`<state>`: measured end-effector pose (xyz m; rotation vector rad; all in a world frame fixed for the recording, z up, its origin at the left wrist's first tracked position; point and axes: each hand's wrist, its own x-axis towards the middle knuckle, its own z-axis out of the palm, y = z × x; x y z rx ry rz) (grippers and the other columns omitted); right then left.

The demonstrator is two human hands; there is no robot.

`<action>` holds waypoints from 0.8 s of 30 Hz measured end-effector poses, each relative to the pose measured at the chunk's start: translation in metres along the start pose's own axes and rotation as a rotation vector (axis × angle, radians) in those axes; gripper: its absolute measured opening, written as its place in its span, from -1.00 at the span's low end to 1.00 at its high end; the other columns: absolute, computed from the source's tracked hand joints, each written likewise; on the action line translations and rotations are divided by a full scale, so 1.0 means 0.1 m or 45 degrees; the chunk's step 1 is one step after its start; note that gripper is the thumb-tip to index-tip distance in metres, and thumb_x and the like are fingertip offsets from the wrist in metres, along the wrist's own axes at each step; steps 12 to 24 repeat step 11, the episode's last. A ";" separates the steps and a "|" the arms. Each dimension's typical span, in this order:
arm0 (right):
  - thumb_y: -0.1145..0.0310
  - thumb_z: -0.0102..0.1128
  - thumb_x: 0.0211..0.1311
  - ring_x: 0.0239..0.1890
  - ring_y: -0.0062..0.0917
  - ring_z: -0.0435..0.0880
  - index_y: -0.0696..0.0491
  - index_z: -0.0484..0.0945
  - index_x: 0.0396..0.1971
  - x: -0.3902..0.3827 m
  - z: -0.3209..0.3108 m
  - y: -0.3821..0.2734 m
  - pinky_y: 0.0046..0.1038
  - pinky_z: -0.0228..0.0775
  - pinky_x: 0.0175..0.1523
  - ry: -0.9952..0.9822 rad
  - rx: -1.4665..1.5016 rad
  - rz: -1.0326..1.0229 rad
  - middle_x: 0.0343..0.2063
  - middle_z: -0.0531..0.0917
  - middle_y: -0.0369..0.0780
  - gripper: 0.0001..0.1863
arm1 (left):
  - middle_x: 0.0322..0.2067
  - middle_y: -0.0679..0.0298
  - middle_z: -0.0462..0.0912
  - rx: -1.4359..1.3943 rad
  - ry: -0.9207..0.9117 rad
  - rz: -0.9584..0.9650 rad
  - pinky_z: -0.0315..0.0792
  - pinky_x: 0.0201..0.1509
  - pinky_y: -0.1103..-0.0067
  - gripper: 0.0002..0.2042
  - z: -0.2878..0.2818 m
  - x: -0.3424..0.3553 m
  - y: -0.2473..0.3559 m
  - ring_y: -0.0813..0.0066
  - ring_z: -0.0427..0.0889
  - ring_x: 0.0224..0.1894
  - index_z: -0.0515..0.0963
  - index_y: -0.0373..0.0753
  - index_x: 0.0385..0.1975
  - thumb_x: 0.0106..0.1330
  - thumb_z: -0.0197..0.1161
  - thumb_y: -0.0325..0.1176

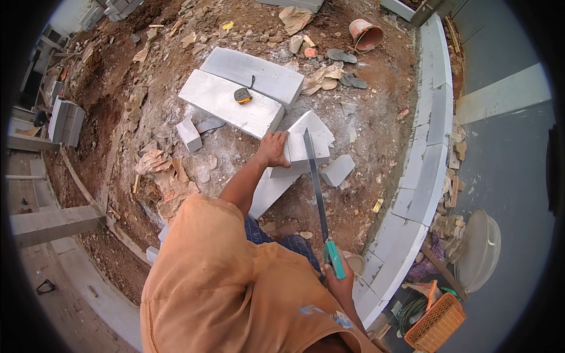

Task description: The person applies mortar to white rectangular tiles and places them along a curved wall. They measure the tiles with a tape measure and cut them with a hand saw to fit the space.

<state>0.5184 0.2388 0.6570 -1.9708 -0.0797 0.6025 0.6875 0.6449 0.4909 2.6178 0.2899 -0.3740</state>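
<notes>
On bare dirt ground [376, 126], left hand [272, 148] spread flat presses white block [306, 144]; right hand [341, 276] clenched around handsaw [318, 188], blade across the block's edge.

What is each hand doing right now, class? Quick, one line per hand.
Left hand: open, pressed flat on the white block.
Right hand: closed around the teal handle of the handsaw.

Left hand [272, 148] on block [306, 144], saw [318, 188] across it
</notes>
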 end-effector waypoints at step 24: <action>0.28 0.42 0.20 0.17 -0.23 0.69 -0.05 0.49 0.35 1.28 0.34 -0.08 -0.43 0.38 0.33 -0.221 -0.255 -0.226 0.04 0.73 -0.04 -0.34 | 0.28 -0.30 0.36 -0.278 0.087 -0.261 0.17 0.51 0.22 0.17 0.63 -0.36 -0.96 -0.17 0.31 0.39 0.20 -0.52 0.38 -0.17 0.53 0.19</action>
